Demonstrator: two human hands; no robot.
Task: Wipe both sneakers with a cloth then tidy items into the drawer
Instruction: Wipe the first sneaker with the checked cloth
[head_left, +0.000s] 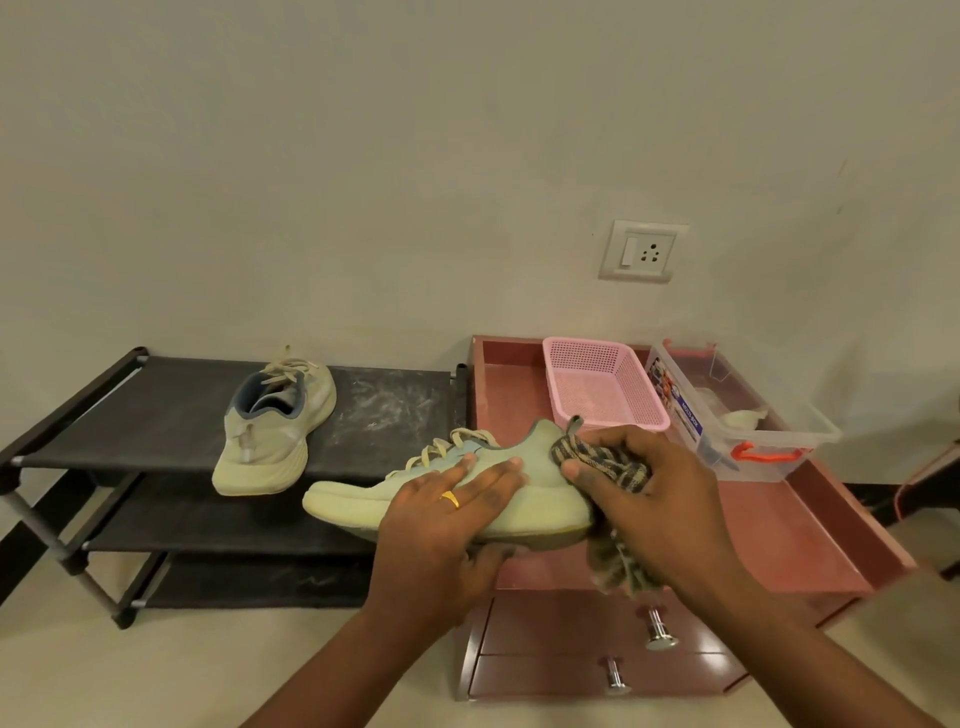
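Note:
A pale green sneaker (353, 499) lies on its side in the air between the shoe rack and the drawer unit. My left hand (441, 525) grips it around the middle, fingers over the upper and thumb under the sole. My right hand (644, 499) holds a checked brown cloth (618, 561) against the sneaker's heel. The second sneaker (270, 426) stands upright on the top shelf of the black shoe rack (156, 415). Below my hands are the closed drawers (571, 629) of the reddish-brown unit, with two metal knobs.
On the tray-like top of the drawer unit (779, 530) stand a pink mesh basket (602, 384) and a clear plastic box (737, 410) with orange clips. A wall socket (643, 252) sits above. The rack's top shelf shows dusty white marks (389, 405).

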